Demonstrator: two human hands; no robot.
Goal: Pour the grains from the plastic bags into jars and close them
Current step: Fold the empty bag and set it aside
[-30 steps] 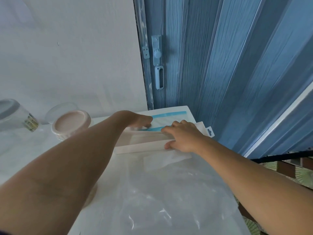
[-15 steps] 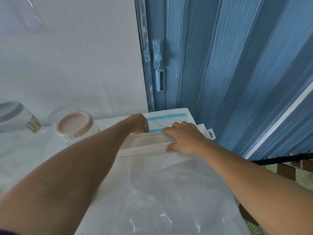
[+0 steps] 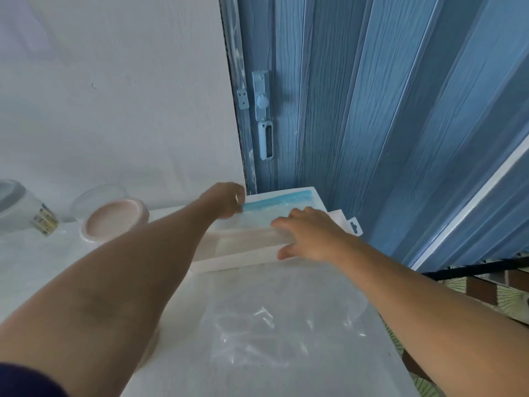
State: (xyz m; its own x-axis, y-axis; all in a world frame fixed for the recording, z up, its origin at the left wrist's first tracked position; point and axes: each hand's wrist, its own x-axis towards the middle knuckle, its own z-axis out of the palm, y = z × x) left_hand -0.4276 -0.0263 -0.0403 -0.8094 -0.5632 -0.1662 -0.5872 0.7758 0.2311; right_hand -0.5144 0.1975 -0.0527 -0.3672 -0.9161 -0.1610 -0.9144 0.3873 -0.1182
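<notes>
A clear plastic zip bag with a blue seal strip lies across a white box at the far end of the white table. My left hand pinches the bag's left end at the blue strip. My right hand rests flat on the bag and the box, fingers spread. A second, empty clear bag lies flat on the table in front of the box. A jar with a pink lid stands at the left, and a clear jar with a grey lid lies further left.
A clear round container stands behind the pink-lidded jar against the white wall. A blue folding door with a latch rises right behind the table. The table's right edge drops off beside my right forearm; patterned floor shows below.
My left hand has closed on the left end of the blue strip and lifted it slightly. My right hand stays pressed on the bag and box.
</notes>
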